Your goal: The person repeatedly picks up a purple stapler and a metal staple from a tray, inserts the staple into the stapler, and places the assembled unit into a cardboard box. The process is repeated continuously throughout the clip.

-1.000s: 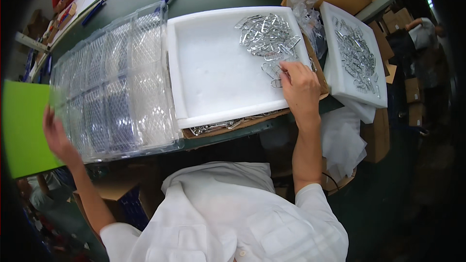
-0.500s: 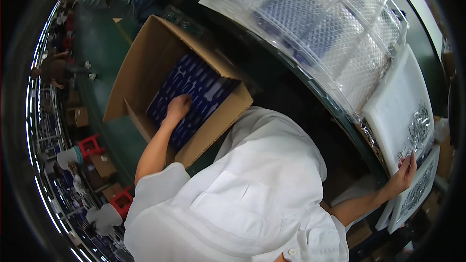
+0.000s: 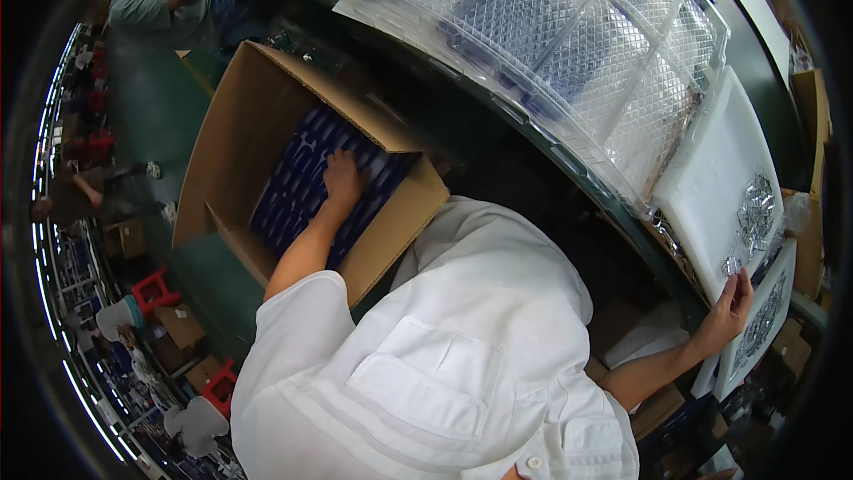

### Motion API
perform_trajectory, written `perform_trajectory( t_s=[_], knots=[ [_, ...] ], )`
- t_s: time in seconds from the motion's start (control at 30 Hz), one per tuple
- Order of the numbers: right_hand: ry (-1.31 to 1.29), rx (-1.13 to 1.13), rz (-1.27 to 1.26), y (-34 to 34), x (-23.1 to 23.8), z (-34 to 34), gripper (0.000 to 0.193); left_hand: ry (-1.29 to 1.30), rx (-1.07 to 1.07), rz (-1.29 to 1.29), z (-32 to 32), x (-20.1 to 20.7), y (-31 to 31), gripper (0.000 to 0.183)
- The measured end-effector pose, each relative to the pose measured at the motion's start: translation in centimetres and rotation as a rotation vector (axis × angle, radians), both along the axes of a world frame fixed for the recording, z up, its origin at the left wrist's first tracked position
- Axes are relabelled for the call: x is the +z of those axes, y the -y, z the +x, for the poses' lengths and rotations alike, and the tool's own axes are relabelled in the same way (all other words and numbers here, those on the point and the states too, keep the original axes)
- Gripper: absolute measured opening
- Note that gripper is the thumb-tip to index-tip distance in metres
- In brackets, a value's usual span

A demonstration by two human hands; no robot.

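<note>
My left hand (image 3: 345,180) reaches into an open cardboard box (image 3: 391,236), its bent fingers on a dark blue slotted tray (image 3: 306,156). Pale, elongated shapes fill the tray's rows. Those fingers are closed, and whatever they hold is hidden. Out to the far right, my right hand (image 3: 727,313) pinches a small shiny metal part (image 3: 730,265) at the edge of a white plastic board (image 3: 702,187). A heap of similar shiny metal pieces (image 3: 755,213) lies on that board, just beyond my fingertips.
A clear ribbed plastic lid (image 3: 569,44) covers bagged contents on the right. Below the board, a second white tray (image 3: 755,329) holds more metal pieces. Another person (image 3: 169,4) is at the upper left. Red stools (image 3: 155,293) and cartons stand along the left.
My left hand has shifted across the blue tray, its fingers now reaching farther up it. My right hand has moved slightly at the board's edge. The whole view has shifted a little.
</note>
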State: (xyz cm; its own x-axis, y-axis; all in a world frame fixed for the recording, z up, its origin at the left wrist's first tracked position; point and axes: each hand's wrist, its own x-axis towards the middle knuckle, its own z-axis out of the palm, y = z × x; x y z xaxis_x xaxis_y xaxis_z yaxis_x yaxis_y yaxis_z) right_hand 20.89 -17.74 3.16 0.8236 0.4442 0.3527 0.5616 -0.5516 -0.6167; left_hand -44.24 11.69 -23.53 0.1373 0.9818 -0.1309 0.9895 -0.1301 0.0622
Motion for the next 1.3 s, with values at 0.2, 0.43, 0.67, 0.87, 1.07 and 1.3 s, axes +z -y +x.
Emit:
perform_trajectory(
  t_s=[0.2, 0.43, 0.67, 0.87, 1.07, 1.3],
  knots=[
    [0.046, 0.009, -0.011, 1.5, -0.3, -1.1, 0.029, 0.146, 0.11, -0.007, 0.5, 2.6, 1.0, 0.047],
    [-0.181, 0.007, 0.33, 2.2, -0.7, -1.3, 0.019, 0.418, 0.039, 0.224, 1.2, 13.2, 3.9, 0.044],
    [-0.422, 0.966, 0.577, -4.2, 2.6, -11.6, 0.015, 0.518, -0.371, 0.491, 6.7, 29.2, 6.5, 0.052],
    [-0.016, 1.217, 0.162, -11.7, 7.1, -19.7, 0.014, 0.716, -0.662, 0.31, 14.3, 34.5, 5.4, 0.051],
    [0.08, 1.162, 0.111, -11.1, 4.5, -17.7, 0.02, 0.967, -0.7, -0.273, 24.0, 36.6, 3.3, 0.033],
    [-0.874, 0.773, 0.467, -6.9, 0.8, -16.6, 0.018, 1.493, -0.556, -0.908, 35.1, 30.9, 4.3, 0.028]
  ],
)
